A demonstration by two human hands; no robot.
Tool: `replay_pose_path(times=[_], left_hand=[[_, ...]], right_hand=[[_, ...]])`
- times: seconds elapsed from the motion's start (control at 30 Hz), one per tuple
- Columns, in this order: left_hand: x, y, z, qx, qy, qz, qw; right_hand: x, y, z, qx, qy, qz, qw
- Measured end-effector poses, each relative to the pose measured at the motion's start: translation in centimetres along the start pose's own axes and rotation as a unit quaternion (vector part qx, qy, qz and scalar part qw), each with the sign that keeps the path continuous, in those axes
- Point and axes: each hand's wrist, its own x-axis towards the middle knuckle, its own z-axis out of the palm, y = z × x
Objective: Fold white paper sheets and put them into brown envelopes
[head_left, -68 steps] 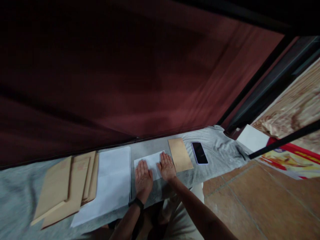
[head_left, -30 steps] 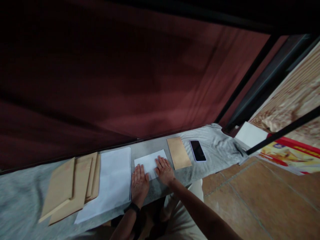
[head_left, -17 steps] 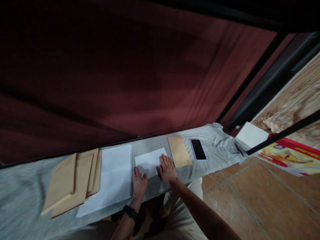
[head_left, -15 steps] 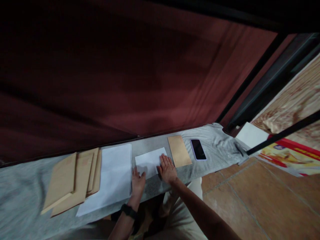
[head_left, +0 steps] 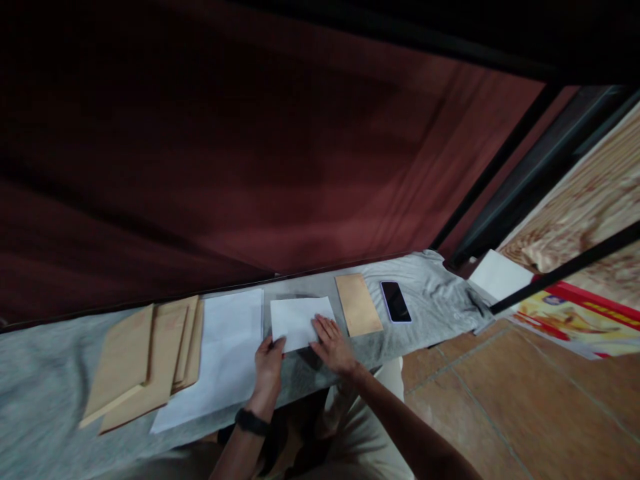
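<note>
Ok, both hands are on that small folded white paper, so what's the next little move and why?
Probably lift the folded white paper toward the single brown envelope just to its right. The left hand already pinches its near left corner, which looks raised off the grey cloth, while the right hand rests on its right edge.

Our left hand curls into a pinch, watch on the wrist; our right hand lies flat, fingers spread.
</note>
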Motion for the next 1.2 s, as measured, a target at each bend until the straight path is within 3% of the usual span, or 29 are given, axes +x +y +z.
replay_pose_path(times=[0.1,0.2,0.27,0.37,0.5,0.6,0.77,0.9,1.07,1.13,1.2], left_hand=[[-0.1,1.6,0.4,-0.018,-0.038,-0.018,0.999],[-0.4,3.0,0.7,-0.073,-0.105,-0.015,0.992],[-0.4,3.3,0.7,-0.078,-0.112,-0.008,0.991],[-0.3,2.4,0.6,-0.025,-0.065,-0.025,0.997],[-0.1,-0.1,0.4,0.002,-0.090,-0.047,0.995],[-0.1,-1.5,0.2,0.012,-0.111,-0.032,0.993],[1.0,-2.1,-0.5,0.056,-0.101,0.026,0.993],[3.1,-2.1,-1.1,0.150,-0.114,0.112,0.976],[6.5,-1.0,-1.9,0.223,-0.132,0.148,0.954],[7.6,-0.5,-1.8,0.248,-0.141,0.158,0.945],[8.4,0.0,-1.6,0.272,-0.149,0.168,0.936]], right_hand=[[0.3,-1.6,-1.7,0.063,-0.008,-0.024,0.998],[1.8,-2.9,-3.5,0.186,0.045,0.065,0.979],[3.1,-3.3,-4.5,0.315,0.098,0.154,0.931],[4.6,-3.8,-4.9,0.432,0.141,0.236,0.859],[4.6,-4.4,-3.5,0.585,0.146,0.319,0.731],[3.6,-4.4,-1.9,0.627,0.134,0.357,0.680],[2.3,-2.6,-1.1,0.606,0.066,0.408,0.680],[0.7,-1.3,-1.9,0.601,-0.010,0.395,0.694],[-1.3,-1.1,-2.9,0.569,-0.146,0.341,0.734],[-1.2,-1.2,-2.8,0.548,-0.153,0.323,0.756],[-0.5,-1.4,-2.6,0.522,-0.122,0.310,0.785]])
